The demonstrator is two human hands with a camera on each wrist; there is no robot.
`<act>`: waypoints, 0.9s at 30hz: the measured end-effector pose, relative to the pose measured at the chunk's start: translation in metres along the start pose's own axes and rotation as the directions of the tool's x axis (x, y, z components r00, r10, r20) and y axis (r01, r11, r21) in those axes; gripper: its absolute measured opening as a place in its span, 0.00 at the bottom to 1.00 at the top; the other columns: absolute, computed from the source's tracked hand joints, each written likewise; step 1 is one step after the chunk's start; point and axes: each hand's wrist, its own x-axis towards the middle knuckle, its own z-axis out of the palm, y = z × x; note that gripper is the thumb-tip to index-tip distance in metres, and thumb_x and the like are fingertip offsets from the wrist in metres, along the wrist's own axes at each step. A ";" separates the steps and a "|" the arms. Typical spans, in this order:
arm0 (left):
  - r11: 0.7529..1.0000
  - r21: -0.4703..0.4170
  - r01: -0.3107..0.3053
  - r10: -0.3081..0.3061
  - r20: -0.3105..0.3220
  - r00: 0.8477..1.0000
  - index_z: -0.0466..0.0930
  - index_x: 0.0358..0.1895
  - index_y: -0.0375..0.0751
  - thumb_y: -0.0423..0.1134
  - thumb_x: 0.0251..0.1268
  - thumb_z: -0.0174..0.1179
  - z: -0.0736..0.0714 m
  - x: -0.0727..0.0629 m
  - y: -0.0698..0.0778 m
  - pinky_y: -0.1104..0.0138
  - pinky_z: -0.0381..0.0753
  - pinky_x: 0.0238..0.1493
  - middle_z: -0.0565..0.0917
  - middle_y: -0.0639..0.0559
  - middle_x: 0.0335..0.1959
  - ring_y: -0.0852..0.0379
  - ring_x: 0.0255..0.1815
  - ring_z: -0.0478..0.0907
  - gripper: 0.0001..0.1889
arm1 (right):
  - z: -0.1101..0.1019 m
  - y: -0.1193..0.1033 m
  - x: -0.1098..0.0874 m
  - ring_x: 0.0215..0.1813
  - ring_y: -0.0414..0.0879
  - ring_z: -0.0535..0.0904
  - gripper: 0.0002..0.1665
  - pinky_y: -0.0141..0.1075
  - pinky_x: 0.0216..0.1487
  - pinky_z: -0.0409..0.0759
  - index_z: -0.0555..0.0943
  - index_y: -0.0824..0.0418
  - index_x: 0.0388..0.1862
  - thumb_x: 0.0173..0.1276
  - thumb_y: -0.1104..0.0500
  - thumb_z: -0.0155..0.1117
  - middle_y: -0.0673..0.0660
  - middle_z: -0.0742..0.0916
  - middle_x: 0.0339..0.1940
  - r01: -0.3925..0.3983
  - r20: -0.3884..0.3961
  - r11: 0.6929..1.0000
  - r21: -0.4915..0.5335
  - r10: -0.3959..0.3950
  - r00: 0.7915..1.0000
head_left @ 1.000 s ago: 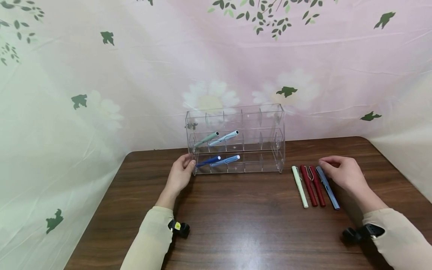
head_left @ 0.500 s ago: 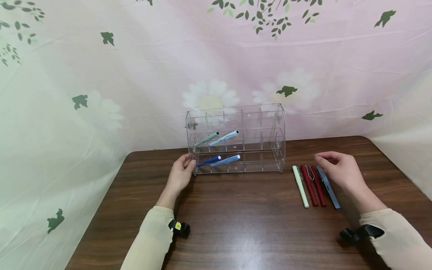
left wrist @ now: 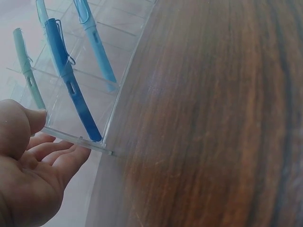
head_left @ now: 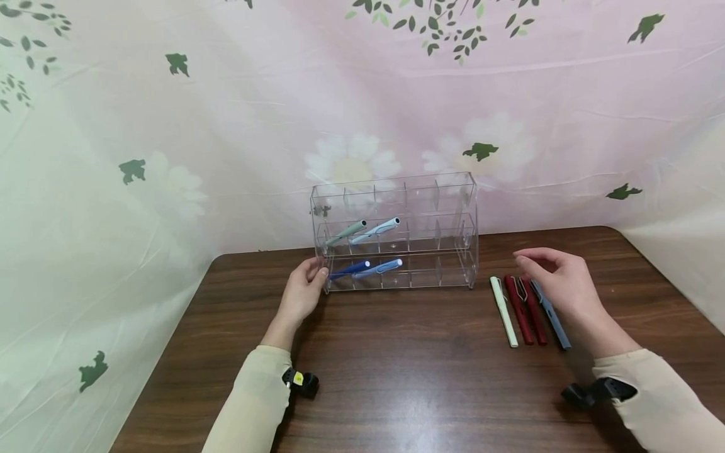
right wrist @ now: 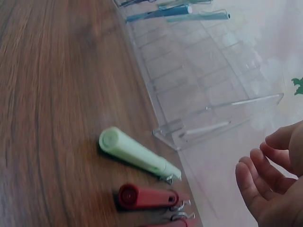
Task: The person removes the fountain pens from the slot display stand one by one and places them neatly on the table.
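The left hand (head_left: 302, 292) is pinching the clear plastic rack (head_left: 408, 236), best without tilting it, while the right hand (head_left: 571, 284), empty and loosely curled, is hovering near 4 slim pale-green, dark-red and blue pens (head_left: 518, 311) lying beside the rack.

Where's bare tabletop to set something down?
Biggest patch: the table in front of the clear rack, between left sleeve and right sleeve. Also a strip left of the left sleeve. Crowded: the row of pale green pen, red pens and blue pen, right grip near its far end; rack's left end, left grip holding it.
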 end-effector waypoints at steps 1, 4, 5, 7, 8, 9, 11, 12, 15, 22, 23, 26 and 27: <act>1.000 0.002 0.000 0.000 0.002 1.000 0.69 0.78 0.29 0.37 0.88 0.53 0.000 0.000 0.000 0.46 0.77 0.77 0.77 0.29 0.75 0.36 0.77 0.76 0.24 | 0.001 -0.002 0.000 0.34 0.26 0.87 0.24 0.27 0.32 0.83 0.85 0.70 0.62 0.82 0.51 0.66 0.21 0.85 0.35 0.004 0.000 1.000 0.018 -0.004 1.000; 1.000 0.011 0.000 0.000 0.001 1.000 0.68 0.78 0.30 0.38 0.88 0.53 -0.001 -0.001 0.001 0.46 0.77 0.78 0.77 0.29 0.75 0.36 0.78 0.75 0.25 | 0.005 -0.007 0.000 0.36 0.28 0.89 0.22 0.24 0.36 0.86 0.85 0.70 0.61 0.82 0.52 0.67 0.25 0.88 0.36 0.003 0.016 0.997 0.080 -0.004 1.000; 1.000 0.015 0.001 -0.001 0.001 1.000 0.68 0.78 0.30 0.38 0.88 0.53 -0.001 -0.002 0.001 0.45 0.77 0.77 0.77 0.29 0.75 0.36 0.78 0.75 0.25 | 0.006 -0.008 0.000 0.36 0.28 0.89 0.22 0.24 0.37 0.86 0.85 0.70 0.60 0.81 0.53 0.67 0.25 0.88 0.36 0.008 0.018 0.996 0.093 -0.010 1.000; 1.000 0.022 0.001 -0.001 0.000 1.000 0.68 0.79 0.30 0.38 0.88 0.53 -0.001 -0.002 0.001 0.45 0.77 0.77 0.76 0.29 0.76 0.36 0.79 0.74 0.25 | 0.009 -0.010 0.001 0.36 0.29 0.90 0.19 0.22 0.38 0.86 0.86 0.69 0.59 0.81 0.55 0.68 0.28 0.90 0.36 0.028 0.021 0.993 0.117 -0.030 0.999; 1.000 0.024 0.002 -0.002 0.000 1.000 0.68 0.79 0.30 0.38 0.88 0.53 -0.001 -0.002 0.002 0.45 0.77 0.77 0.76 0.29 0.76 0.36 0.79 0.73 0.25 | 0.011 -0.011 0.002 0.37 0.28 0.90 0.18 0.22 0.38 0.86 0.86 0.69 0.58 0.81 0.56 0.68 0.28 0.90 0.36 0.038 0.020 0.992 0.121 -0.041 0.999; 1.000 0.025 0.002 -0.002 0.000 1.000 0.68 0.79 0.30 0.38 0.88 0.53 -0.001 -0.002 0.002 0.45 0.77 0.77 0.76 0.29 0.76 0.36 0.79 0.73 0.25 | 0.012 -0.012 0.002 0.37 0.28 0.89 0.17 0.21 0.38 0.86 0.86 0.69 0.58 0.81 0.57 0.68 0.28 0.90 0.36 0.053 0.016 0.991 0.119 -0.055 0.998; 1.000 0.026 0.001 -0.001 0.002 1.000 0.68 0.79 0.31 0.38 0.88 0.53 -0.001 -0.003 0.002 0.45 0.77 0.77 0.76 0.29 0.76 0.36 0.79 0.73 0.25 | 0.016 -0.013 0.003 0.37 0.27 0.89 0.16 0.21 0.38 0.86 0.87 0.69 0.58 0.81 0.59 0.68 0.28 0.90 0.36 0.071 0.015 0.988 0.135 -0.074 0.997; 1.000 0.023 0.000 0.000 0.002 1.000 0.69 0.79 0.31 0.38 0.88 0.53 -0.001 -0.002 0.002 0.45 0.77 0.77 0.76 0.29 0.76 0.36 0.79 0.74 0.25 | 0.018 -0.014 0.003 0.37 0.27 0.89 0.15 0.21 0.39 0.86 0.87 0.69 0.57 0.81 0.60 0.68 0.28 0.90 0.37 0.078 0.017 0.986 0.149 -0.082 0.997; 1.000 0.018 -0.002 0.002 0.002 1.000 0.69 0.79 0.31 0.38 0.88 0.53 0.000 -0.002 0.002 0.45 0.77 0.77 0.77 0.29 0.75 0.36 0.79 0.74 0.25 | 0.024 -0.018 0.003 0.38 0.27 0.89 0.13 0.21 0.41 0.87 0.87 0.68 0.56 0.80 0.61 0.68 0.30 0.91 0.38 0.088 0.024 0.976 0.200 -0.095 0.995; 1.000 0.015 -0.007 0.007 0.000 1.000 0.69 0.78 0.30 0.37 0.88 0.53 0.000 -0.002 0.001 0.45 0.77 0.77 0.77 0.29 0.75 0.35 0.78 0.74 0.25 | 0.036 -0.031 0.003 0.39 0.31 0.91 0.13 0.23 0.42 0.89 0.87 0.73 0.54 0.79 0.63 0.68 0.36 0.93 0.38 0.133 0.021 0.951 0.280 -0.145 0.989; 1.000 0.015 -0.007 0.007 -0.001 1.000 0.69 0.78 0.30 0.37 0.88 0.53 0.000 -0.002 0.001 0.45 0.78 0.77 0.77 0.29 0.75 0.35 0.78 0.75 0.25 | 0.038 -0.033 0.004 0.39 0.31 0.91 0.14 0.23 0.42 0.89 0.86 0.75 0.54 0.79 0.64 0.68 0.37 0.93 0.38 0.134 0.023 0.948 0.289 -0.147 0.989; 1.000 0.010 -0.007 0.007 -0.001 1.000 0.69 0.78 0.30 0.37 0.88 0.53 0.000 -0.002 0.001 0.45 0.78 0.77 0.77 0.29 0.75 0.35 0.77 0.76 0.25 | 0.042 -0.036 0.004 0.39 0.32 0.91 0.16 0.24 0.41 0.89 0.84 0.78 0.56 0.80 0.64 0.67 0.36 0.93 0.38 0.125 0.037 0.943 0.307 -0.144 0.989; 1.000 0.009 -0.007 0.007 -0.001 1.000 0.69 0.78 0.30 0.37 0.88 0.53 0.000 -0.002 0.001 0.45 0.78 0.76 0.77 0.29 0.75 0.35 0.77 0.76 0.25 | 0.043 -0.037 0.004 0.39 0.32 0.91 0.16 0.24 0.41 0.89 0.84 0.78 0.56 0.80 0.63 0.67 0.35 0.93 0.37 0.128 0.040 0.945 0.302 -0.147 0.988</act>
